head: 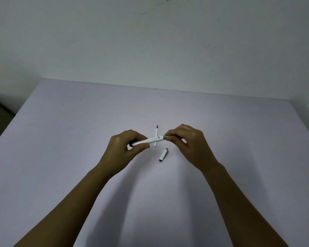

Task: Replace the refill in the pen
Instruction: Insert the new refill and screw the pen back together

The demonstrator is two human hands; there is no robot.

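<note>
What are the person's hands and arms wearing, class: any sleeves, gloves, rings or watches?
Nothing shows. The left hand and right hand are bare, with no gloves, rings or watch in view. Both forearms are bare to the picture's bottom edge, with no sleeves.

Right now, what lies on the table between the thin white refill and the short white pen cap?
Nothing: the head view shows bare lilac table between the thin white refill and the short white pen cap; the white pen barrel is held above the refill.
</note>
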